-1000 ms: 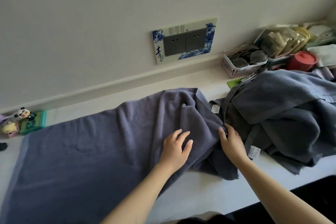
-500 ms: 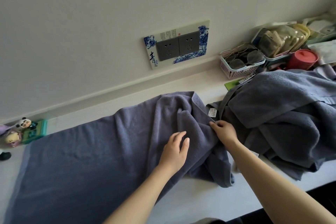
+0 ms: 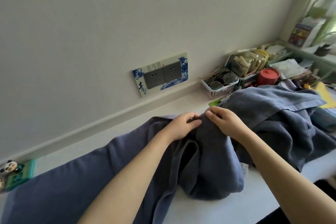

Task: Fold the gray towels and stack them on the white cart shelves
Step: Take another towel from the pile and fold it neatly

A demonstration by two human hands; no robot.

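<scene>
Both hands have risen from the counter: left hand (image 3: 183,124) and right hand (image 3: 224,123) now pinch the gray terry towel's (image 3: 54,192) bunched right end, lifting it, likely to find its corners.

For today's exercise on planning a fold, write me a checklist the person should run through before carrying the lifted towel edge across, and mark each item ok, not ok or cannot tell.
1. Both hands hold the towel edge: left hand and right hand pinch the raised end of the gray towel. Ok.
2. Rest of towel lies flat on the counter: bunched folds hang below the hands. Not ok.
3. Towel is separate from the heap of other towels: they touch. Cannot tell.
4. Landing area free: the panda figure stands beside the far end, off the towel. Ok.
5. White cart within reach: not in view. Cannot tell.
</scene>
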